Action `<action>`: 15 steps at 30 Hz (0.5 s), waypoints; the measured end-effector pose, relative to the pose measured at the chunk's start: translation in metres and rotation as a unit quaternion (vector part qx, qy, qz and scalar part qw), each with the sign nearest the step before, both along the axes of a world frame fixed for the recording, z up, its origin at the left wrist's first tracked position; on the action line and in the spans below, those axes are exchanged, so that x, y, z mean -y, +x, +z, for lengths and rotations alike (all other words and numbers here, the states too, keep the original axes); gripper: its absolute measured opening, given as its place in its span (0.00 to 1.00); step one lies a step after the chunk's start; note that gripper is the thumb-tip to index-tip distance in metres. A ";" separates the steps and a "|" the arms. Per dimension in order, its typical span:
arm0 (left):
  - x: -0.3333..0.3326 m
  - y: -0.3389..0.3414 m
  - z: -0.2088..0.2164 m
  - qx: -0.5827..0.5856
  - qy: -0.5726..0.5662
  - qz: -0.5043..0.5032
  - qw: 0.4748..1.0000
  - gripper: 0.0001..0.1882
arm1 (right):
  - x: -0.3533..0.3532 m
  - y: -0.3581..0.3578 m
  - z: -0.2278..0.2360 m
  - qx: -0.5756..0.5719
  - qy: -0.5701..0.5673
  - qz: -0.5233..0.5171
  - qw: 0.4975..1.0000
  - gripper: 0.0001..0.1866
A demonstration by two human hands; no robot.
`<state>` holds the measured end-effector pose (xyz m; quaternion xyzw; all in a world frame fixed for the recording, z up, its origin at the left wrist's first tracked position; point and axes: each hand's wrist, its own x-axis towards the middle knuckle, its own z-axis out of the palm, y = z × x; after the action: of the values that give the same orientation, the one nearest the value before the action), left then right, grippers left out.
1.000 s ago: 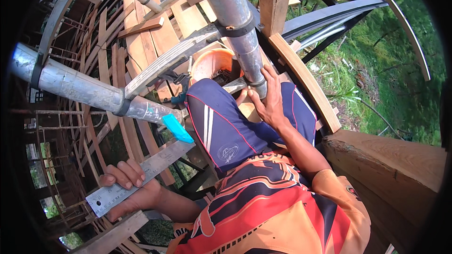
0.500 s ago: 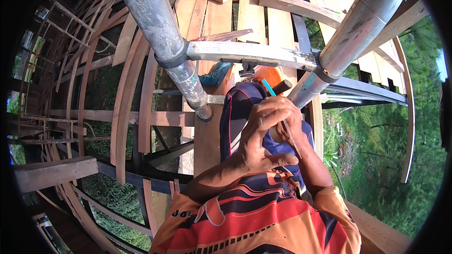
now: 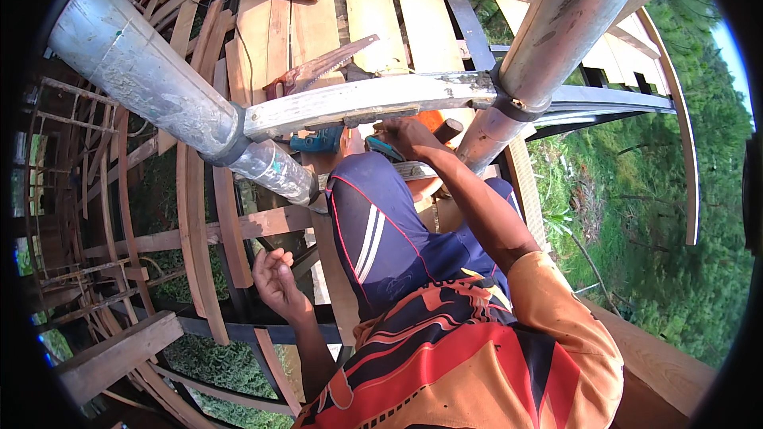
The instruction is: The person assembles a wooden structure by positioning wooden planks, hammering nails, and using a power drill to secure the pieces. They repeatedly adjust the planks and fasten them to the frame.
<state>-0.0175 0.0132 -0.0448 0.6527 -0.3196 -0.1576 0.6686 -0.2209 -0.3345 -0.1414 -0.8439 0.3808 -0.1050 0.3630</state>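
Observation:
My right hand [image 3: 407, 139] reaches forward past my knee, just below the white crossbar, with its fingers closed round a teal tool [image 3: 383, 148]. Most of that tool is hidden, so its kind is unclear. Beside the hand are an orange bucket [image 3: 430, 120] and a dark round handle end [image 3: 450, 129] sticking out by it. My left hand [image 3: 278, 280] is out to the left of my thigh, palm up, fingers loosely bent, and nothing shows in it. A blue-teal power tool [image 3: 316, 141] lies left of the right hand.
A handsaw [image 3: 318, 66] lies on the planks beyond the white crossbar [image 3: 373, 98]. Grey metal poles stand at left [image 3: 151, 71] and right [image 3: 548, 40]. Loose boards [image 3: 195, 230] and gaps between beams lie to the left. Greenery [image 3: 620, 183] shows far below at right.
My hands were together in front of me with a thin tool between them. The right has moved forward to the bucket; the left has swung out left. My view has shifted too.

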 end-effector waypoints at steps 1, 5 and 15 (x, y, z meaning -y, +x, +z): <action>-0.005 0.001 -0.001 0.006 0.007 0.004 1.000 0.24 | -0.003 0.001 0.002 0.014 -0.001 0.063 0.998 0.14; 0.004 -0.005 0.001 0.014 -0.004 -0.011 1.000 0.24 | 0.007 -0.008 -0.031 -0.095 0.000 0.248 0.964 0.10; 0.049 -0.028 0.021 0.089 0.033 -0.150 0.984 0.28 | 0.035 -0.014 -0.041 0.030 -0.171 -0.109 0.979 0.18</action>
<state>-0.0455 -0.0358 -0.0242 0.6305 -0.4672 -0.2079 0.5839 -0.2352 -0.3697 -0.1824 -0.8432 0.4360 -0.2330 0.2115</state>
